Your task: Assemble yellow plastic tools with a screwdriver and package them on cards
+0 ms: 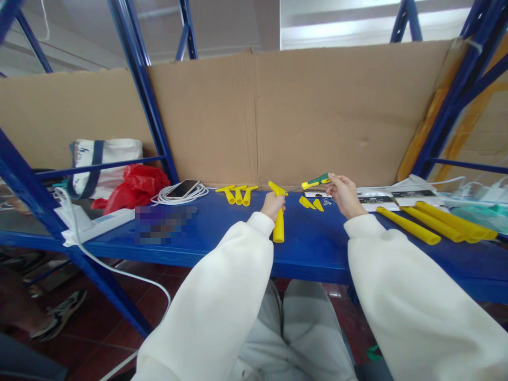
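My left hand (273,205) is closed around a yellow T-shaped piece with a tube handle (279,227), whose flat head points up and away from me. In my right hand (343,196), the fingers pinch the end of a screwdriver (315,182) with a green and yellow handle. Its thin shaft points left and its tip reaches the head of the yellow piece; whether it touches a screw is too small to tell. Between the hands lie small flat yellow pieces (311,203). Three similar yellow T-shaped pieces (238,194) lie side by side left of my left hand.
Several yellow tubes (409,225) lie on the blue table (234,233) at the right, by printed packets (377,201). Leftward are a phone (182,188) on a coiled white cable, a red plastic bag (137,185) and a power strip (101,223). A cardboard panel (317,116) stands behind.
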The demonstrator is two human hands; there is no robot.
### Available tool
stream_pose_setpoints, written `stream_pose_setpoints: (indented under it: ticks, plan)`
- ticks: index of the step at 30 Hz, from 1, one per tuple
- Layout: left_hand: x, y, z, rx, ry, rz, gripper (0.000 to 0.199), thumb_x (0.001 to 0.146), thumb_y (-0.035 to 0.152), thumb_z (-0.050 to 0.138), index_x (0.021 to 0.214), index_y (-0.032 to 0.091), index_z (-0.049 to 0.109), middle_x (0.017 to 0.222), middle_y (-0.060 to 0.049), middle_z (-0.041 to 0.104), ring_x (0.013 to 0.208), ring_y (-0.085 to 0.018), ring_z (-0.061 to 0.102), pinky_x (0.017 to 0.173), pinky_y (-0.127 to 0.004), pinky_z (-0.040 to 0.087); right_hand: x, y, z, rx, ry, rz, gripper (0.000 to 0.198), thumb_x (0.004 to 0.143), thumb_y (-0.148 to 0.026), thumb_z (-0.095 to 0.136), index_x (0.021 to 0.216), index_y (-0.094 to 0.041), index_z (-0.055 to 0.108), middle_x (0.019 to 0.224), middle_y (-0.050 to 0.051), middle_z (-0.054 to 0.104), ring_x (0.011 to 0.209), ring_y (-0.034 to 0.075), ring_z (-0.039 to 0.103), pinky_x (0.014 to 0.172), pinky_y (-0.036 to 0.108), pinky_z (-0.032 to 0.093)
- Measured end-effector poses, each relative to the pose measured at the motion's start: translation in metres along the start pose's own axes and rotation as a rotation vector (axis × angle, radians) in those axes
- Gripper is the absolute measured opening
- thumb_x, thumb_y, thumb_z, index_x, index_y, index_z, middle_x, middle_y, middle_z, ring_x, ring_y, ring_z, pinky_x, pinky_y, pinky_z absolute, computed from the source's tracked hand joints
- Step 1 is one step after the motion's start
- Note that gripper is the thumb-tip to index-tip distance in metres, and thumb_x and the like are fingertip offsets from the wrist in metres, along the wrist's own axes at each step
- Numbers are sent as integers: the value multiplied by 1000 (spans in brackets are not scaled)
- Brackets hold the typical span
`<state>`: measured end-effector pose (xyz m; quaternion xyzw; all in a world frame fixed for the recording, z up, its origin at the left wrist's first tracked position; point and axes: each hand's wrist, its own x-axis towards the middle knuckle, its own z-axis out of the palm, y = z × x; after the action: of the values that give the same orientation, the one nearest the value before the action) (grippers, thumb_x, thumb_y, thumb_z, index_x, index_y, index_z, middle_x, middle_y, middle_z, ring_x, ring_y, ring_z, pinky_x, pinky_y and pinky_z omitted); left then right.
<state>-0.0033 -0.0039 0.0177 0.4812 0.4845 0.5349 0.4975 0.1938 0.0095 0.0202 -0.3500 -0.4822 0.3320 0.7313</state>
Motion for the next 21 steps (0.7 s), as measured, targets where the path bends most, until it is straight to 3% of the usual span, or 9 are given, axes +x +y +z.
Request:
stream_pose_setpoints:
  ticks: [8, 15, 21]
  plan:
    - [3, -2, 0, -3, 2, 12, 21, 79, -3, 50, 70, 16, 50, 48, 7, 43, 36, -7, 40, 42, -21, 29, -2, -1, -1, -15, -41, -22, 41, 67, -50, 83, 70, -21, 54, 47, -7, 50, 38, 6, 43, 36, 18, 34]
    - [3, -2, 0, -3, 9, 0, 20, 80, -3, 49, 73, 16, 52, 47, 7, 42, 37, -8, 39, 43, -22, 29, -2, -3, -2, 53, -203, 16, 34, 72, -47, 81, 82, -22, 60, 55, -5, 56, 50, 9, 54, 48, 20, 45]
    - [2, -3, 0, 0, 24, 5, 22, 80, -3, 51, 69, 17, 50, 48, 6, 43, 37, -7, 39, 44, -22, 29, -2, -2, -2, 16, -141, -5, 39, 66, -47, 84, 75, -22, 56, 53, -7, 53, 45, 7, 49, 44, 19, 41]
